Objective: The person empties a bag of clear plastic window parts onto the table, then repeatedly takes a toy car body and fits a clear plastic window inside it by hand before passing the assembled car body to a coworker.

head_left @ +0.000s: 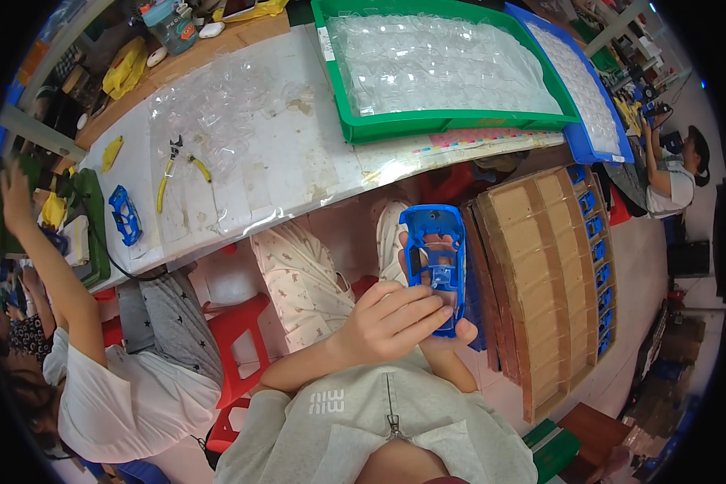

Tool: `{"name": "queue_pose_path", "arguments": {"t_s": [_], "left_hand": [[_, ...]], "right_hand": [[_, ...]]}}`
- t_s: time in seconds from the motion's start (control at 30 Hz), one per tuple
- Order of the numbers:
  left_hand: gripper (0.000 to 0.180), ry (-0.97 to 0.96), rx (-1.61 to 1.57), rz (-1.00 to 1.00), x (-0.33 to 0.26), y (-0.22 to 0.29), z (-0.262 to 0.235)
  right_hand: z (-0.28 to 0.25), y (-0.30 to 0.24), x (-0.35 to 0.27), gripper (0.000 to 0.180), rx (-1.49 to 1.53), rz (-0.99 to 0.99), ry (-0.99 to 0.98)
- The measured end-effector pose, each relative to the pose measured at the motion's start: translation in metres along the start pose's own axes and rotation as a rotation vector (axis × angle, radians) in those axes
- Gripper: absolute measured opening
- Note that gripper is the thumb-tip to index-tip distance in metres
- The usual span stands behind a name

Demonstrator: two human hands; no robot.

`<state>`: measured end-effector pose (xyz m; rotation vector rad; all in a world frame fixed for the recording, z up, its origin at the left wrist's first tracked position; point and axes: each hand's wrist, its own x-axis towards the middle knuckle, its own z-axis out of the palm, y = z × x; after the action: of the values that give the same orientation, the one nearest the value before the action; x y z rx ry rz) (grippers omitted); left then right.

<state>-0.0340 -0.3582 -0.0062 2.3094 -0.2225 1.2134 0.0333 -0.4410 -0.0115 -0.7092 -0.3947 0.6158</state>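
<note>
Evidently, one oblong blue plastic shell with cut-out openings [441, 260] is held before the torso; another blue shell [124, 216] and one pair of yellow-handled pliers [170, 171] lie on the white tabletop [274, 177]. The left hand [387, 324] angles in from the left, fingers close together across the held shell, their grip unclear. The right hand [463, 332] holds it from behind, thumb beside its edge.

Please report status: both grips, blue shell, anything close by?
Left grip touching blue plastic shell. Right grip holding it from underneath. Brown compartment trays just to the right.
</note>
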Motion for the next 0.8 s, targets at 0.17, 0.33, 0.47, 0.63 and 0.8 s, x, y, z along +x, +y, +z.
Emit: {"name": "queue_pose_path", "arguments": {"t_s": [0.17, 0.33, 0.47, 0.63, 0.8], "left_hand": [[0.028, 0.026, -0.021, -0.070, -0.006, 0.001, -0.004], [0.024, 0.076, 0.030, -0.072, -0.004, 0.005, -0.005], [0.022, 0.023, 0.087, -0.062, -0.003, 0.005, -0.005], [0.030, -0.200, 0.127, -0.127, 0.008, 0.002, -0.014], [0.035, -0.154, 0.164, -0.150, 0.003, 0.002, -0.011]], "right_hand": [[-0.002, 0.008, -0.003, 0.092, 0.040, -0.013, 0.068], [0.003, 0.009, -0.006, 0.089, 0.042, -0.004, 0.059], [0.002, 0.010, -0.007, 0.090, 0.095, 0.051, 0.039], [-0.004, 0.010, -0.007, 0.088, 0.001, 0.034, -0.022], [-0.006, 0.014, -0.014, 0.086, 0.121, 0.104, 0.089]]}}
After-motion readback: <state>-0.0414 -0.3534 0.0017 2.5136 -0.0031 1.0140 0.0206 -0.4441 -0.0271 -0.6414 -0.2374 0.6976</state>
